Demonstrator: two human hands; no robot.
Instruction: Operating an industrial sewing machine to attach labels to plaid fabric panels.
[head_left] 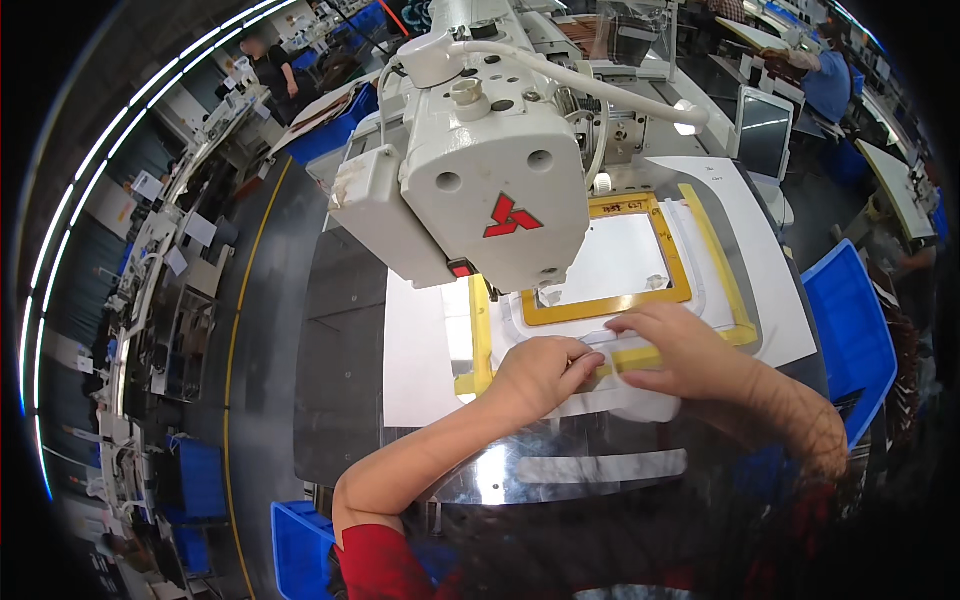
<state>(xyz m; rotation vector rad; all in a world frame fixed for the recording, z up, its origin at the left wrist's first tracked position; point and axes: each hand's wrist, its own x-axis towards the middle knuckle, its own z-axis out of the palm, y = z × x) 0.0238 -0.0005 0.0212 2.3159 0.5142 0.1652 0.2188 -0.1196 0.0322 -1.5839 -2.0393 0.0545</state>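
My left hand (545, 375) is over the near edge of a white sheet (425, 385), its fingers curled and thumb pressed in. Whatever may be between those fingers is hidden. Just beside it, my right hand (675, 350) has its thumb and fingers apart, with nothing visible in it. Beyond both hands lies a yellow-orange rectangular frame (605, 310) around a white panel (608, 262). Strips of yellow tape (715, 265) border a clear-looking template around the frame. A translucent piece (645, 403) lies below my hands.
A large white sewing machine head (490, 170) overhangs the frame's left side. A pale strip (602, 467) lies on the shiny near table edge. Blue bins (850, 325) stand at the right and lower left. Several people (272, 75) are at far workstations.
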